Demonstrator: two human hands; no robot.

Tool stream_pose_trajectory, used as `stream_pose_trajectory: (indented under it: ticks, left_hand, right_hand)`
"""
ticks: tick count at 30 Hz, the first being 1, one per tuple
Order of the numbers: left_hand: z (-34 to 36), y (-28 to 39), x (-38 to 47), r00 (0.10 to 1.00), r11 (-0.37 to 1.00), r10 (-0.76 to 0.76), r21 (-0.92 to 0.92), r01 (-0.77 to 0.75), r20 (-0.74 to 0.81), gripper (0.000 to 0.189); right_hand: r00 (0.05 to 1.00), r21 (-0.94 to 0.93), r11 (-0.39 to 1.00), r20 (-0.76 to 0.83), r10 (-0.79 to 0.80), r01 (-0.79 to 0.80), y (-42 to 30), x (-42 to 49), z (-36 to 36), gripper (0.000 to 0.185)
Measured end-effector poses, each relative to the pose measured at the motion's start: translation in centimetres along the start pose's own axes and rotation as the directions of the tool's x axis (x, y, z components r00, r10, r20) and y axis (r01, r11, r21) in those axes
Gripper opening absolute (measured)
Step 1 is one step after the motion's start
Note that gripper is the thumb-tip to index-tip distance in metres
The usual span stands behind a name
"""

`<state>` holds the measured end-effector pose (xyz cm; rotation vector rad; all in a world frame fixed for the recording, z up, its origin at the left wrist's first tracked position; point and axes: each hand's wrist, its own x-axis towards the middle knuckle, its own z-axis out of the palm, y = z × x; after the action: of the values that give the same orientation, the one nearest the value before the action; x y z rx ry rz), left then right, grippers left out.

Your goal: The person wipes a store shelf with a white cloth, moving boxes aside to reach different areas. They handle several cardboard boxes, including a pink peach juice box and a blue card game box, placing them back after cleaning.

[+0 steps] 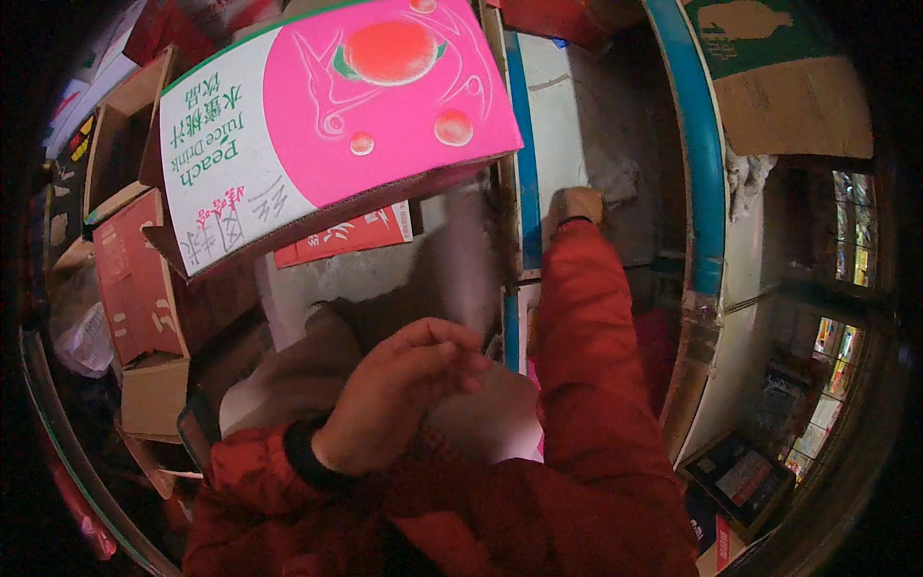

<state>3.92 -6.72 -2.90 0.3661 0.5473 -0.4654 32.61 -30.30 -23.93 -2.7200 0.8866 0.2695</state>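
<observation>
My left hand [393,400] is low in front of my body, its fingers loosely bent and apart, with nothing seen in it. My right hand [577,204] reaches forward on a straight arm, beside a white panel [559,130] with a blue edge. Its fingers are turned away from me, so whether it holds anything is hidden. Ahead and to the left stands a pink and white peach juice drink carton [382,94], with handwriting on its printed side. Neither hand touches that carton.
Brown cardboard boxes [140,288] are stacked at the left, near a crumpled clear plastic bag [86,339]. A red printed carton [346,238] lies under the pink one. A blue-edged upright [703,166] runs along the right, with a green and brown carton [786,94] beyond it.
</observation>
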Motion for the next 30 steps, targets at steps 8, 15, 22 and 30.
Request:
stream_pose_trajectory:
  ticks: [8, 15, 22, 30]
  left_hand:
    - [-1.0, 0.7, 0.1, 0.999, 0.999, -0.038, 0.039, 0.038, -0.016, 0.024]
    - [-1.5, 1.5, -0.5, 0.997, 1.0, -0.008, -0.016, 0.007, -0.07, 0.022]
    - [-0.6, 1.4, -0.3, 0.999, 1.0, 0.014, -0.007, -0.014, -0.033, 0.024]
    - [-0.7, 0.8, 0.6, 0.999, 1.0, -0.007, 0.009, 0.007, -0.035, 0.022]
  right_hand:
    - [0.864, -0.177, 0.853, -0.032, -0.503, 0.491, -9.8, 3.3, 7.4, 0.037]
    - [0.812, 0.007, 0.817, -0.118, -0.572, 0.576, -10.0, 4.9, 4.4, 0.034]
    - [0.939, -0.17, 0.925, -0.001, -0.344, 0.339, -8.3, 0.7, -0.8, 0.029]
    - [0.808, -0.107, 0.816, -0.118, -0.578, 0.568, -8.8, 1.8, 5.3, 0.024]
